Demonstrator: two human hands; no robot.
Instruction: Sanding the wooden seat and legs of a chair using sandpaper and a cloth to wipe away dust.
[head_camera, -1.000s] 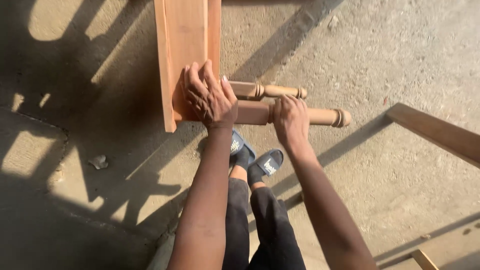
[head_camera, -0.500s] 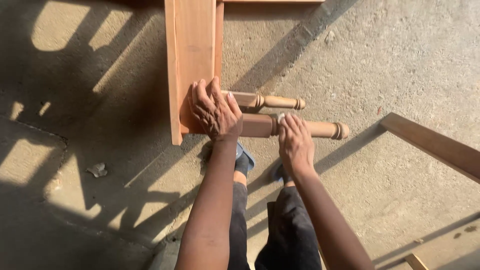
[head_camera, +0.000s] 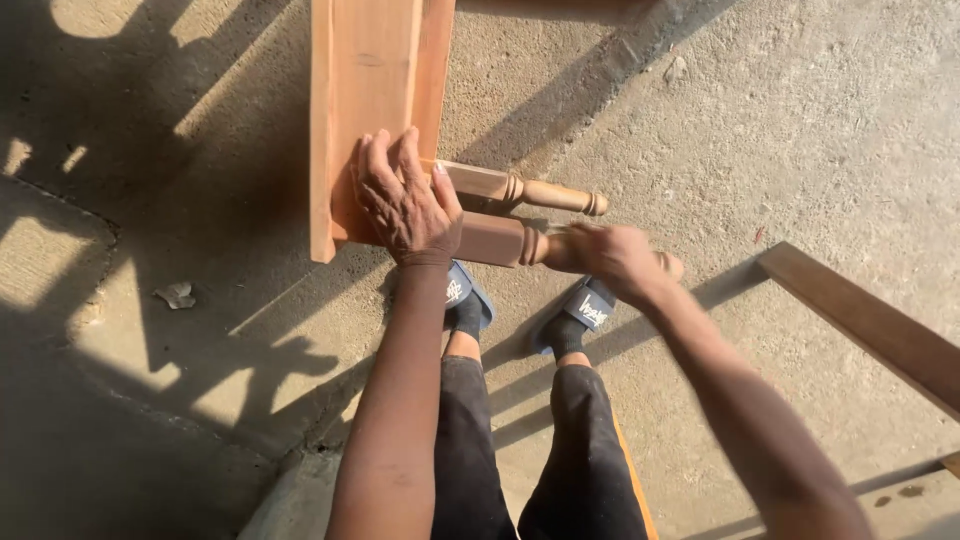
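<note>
1. I see the grey, rough concrete floor (head_camera: 800, 120) filling most of the view, crossed by long hard shadows on the left side.
2. The biggest piece in hand is a long, flat, orange-brown wooden board assembly (head_camera: 365, 90). It runs from the top edge of the view down toward me and ends in a square-cut end just left of my left hand. A narrower strip stands along its right edge.
3. A plain brown wooden plank (head_camera: 870, 320) lies on the floor at the right, slanting down toward the lower right corner, well apart from the board.
4. Two turned wooden legs stick out rightward from the board's lower end. The nearer turned leg (head_camera: 505, 240) has a square brown block, then rings; the farther turned leg (head_camera: 525, 190) is paler and ends in a small knob.
5. My left hand (head_camera: 405, 200) lies palm down on the board's end, fingers spread flat and together over the joint, pressing rather than gripping.
6. My right hand (head_camera: 615, 255) is blurred; it sits on the round end of the nearer leg, and I cannot tell whether the fingers wrap it.
7. Below the legs, my feet wear blue slide sandals (head_camera: 585, 305) with a white mark on each strap.
8. A small grey scrap (head_camera: 177, 294) lies on the floor at the left.
</note>
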